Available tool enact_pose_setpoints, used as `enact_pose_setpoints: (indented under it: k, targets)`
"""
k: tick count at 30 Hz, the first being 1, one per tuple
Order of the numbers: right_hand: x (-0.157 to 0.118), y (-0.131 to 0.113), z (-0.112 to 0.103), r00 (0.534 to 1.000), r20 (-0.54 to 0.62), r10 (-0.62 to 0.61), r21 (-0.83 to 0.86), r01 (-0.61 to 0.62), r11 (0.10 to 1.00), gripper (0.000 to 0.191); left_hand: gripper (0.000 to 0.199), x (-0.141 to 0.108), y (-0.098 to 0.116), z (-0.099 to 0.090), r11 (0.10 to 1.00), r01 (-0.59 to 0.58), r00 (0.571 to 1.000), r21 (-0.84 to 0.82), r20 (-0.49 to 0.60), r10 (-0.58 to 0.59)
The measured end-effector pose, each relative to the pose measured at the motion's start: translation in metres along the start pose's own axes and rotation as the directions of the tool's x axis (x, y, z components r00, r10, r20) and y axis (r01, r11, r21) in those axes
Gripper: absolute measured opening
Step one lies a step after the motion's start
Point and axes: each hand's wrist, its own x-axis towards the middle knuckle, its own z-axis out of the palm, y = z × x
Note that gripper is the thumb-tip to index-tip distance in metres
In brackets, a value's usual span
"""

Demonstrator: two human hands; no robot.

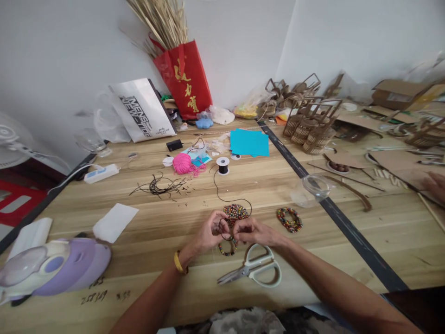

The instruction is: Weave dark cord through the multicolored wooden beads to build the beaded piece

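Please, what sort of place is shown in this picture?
It looks like a small craft workshop. The wooden worktable holds a spool of black cord, scissors and a pile of colourful beads, and woven baskets stand farther back.

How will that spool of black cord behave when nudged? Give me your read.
The spool stands on its flat white end, so a low push should probably slide it, not roll it. Knocked over, it would likely roll on its round rims. Its cord trails off toward the beads, so lifting it may unwind some.
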Motion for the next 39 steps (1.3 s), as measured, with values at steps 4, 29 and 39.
enact_pose_setpoints:
  k: [4,29,39]
  targets:
    - [0.001,0.004,0.001,1.0,-0.003,0.027,0.026,-0.027,0.999,0.034,0.049,-0.002,0.006,0.0,0.996,-0.024,1.0,0.083,-0.001,0.024]
    - [0.005,0.011,0.002,0.997,0.058,0.058,0.715,-0.082,0.694,0.021,0.018,-0.005,0.019,-0.003,0.946,-0.214,0.976,0.242,0.003,0.22]
    - [0.005,0.014,0.008,0.997,0.049,0.059,0.703,-0.076,0.707,0.025,0.029,-0.007,0.011,0.01,0.996,-0.073,0.996,0.048,-0.052,0.076]
